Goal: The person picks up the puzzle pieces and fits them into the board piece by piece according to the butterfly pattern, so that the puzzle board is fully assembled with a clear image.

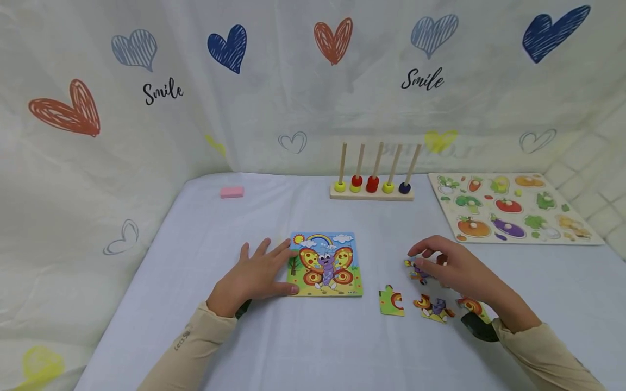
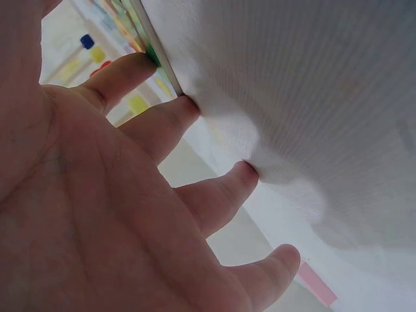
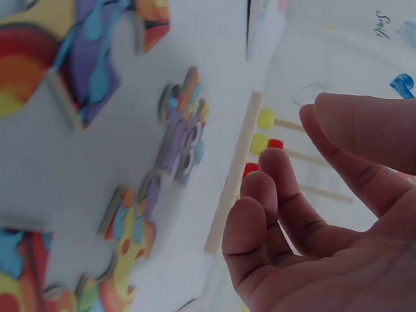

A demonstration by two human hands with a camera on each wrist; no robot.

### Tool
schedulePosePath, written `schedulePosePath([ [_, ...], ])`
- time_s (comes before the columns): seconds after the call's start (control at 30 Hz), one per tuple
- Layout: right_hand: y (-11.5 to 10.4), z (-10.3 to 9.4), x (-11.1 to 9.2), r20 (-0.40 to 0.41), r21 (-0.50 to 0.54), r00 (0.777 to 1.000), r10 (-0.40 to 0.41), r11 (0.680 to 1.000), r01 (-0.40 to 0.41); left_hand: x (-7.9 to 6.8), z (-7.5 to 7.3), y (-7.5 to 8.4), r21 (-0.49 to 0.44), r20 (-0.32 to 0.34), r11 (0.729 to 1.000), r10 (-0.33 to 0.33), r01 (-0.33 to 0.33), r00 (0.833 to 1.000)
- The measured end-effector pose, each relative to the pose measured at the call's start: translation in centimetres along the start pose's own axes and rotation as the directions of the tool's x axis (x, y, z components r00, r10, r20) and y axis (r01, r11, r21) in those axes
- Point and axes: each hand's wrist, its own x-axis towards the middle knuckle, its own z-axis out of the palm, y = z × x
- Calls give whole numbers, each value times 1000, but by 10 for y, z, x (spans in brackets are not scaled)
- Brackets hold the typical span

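In the head view, my left hand (image 1: 256, 274) lies with spread fingers at the left edge of a butterfly picture board (image 1: 325, 266). Its thumb rests on the board's lower left corner. The left wrist view shows two fingertips at the board's edge and others on the cloth. My right hand (image 1: 452, 266) hovers over loose jigsaw pieces, fingers bent, with nothing between thumb and fingertips in the right wrist view. Under those fingertips lies a purple jigsaw piece (image 1: 418, 273). A green piece (image 1: 391, 302) and an orange-and-purple piece (image 1: 434, 309) lie nearer; another piece (image 1: 471, 305) is partly hidden by the right wrist.
A wooden bead stand (image 1: 371, 196) with upright pegs stands at the back. To its right lies a vegetable peg board (image 1: 518, 209). A pink block (image 1: 232, 192) sits at the back left. White cloth (image 1: 303, 347) covers the table, and a printed curtain hangs behind.
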Motion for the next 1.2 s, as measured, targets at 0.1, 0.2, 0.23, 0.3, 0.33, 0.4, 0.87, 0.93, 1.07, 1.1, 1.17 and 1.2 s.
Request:
schedulePosePath([
  [0.1,6,-2,-3,-14,-43,999,-52,998,51,0,0,0,-2,-1,1000,0,0,1000],
  [0.2,12,-2,-5,-11,-87,996,-83,993,82,1,0,0,-1,1,1000,-1,1,1000],
  [0.23,14,-2,-6,-7,-96,996,-88,992,87,1,0,0,-2,1,1000,0,0,1000],
  [0.3,17,-3,-6,4,-108,996,-90,990,90,1,0,0,-3,1,1000,0,0,1000],
  [0.33,19,-2,-7,7,-117,996,-94,989,94,1,0,0,-3,2,1000,0,0,1000],
  [0.4,23,-2,-7,11,-136,994,-104,985,105,1,0,0,-3,1,1000,0,0,1000],
  [0.87,35,6,-6,48,-243,984,-172,953,179,2,2,-1,-2,-3,1000,2,-2,1000],
  [0.93,35,7,-5,50,-244,983,-176,952,183,3,2,-1,-1,-3,1000,3,-3,1000],
  [1.07,35,7,-4,62,-245,980,-188,949,198,3,2,-1,0,-3,1000,1,-1,1000],
  [1.1,35,7,-4,64,-245,979,-194,948,204,3,1,-1,1,-4,1000,2,-2,1000],
  [1.17,35,7,-3,66,-247,975,-212,943,221,2,1,-1,2,-1,1000,-2,2,1000],
  [1.2,36,7,-3,66,-248,973,-222,941,231,2,0,-1,2,0,1000,-3,3,1000],
])
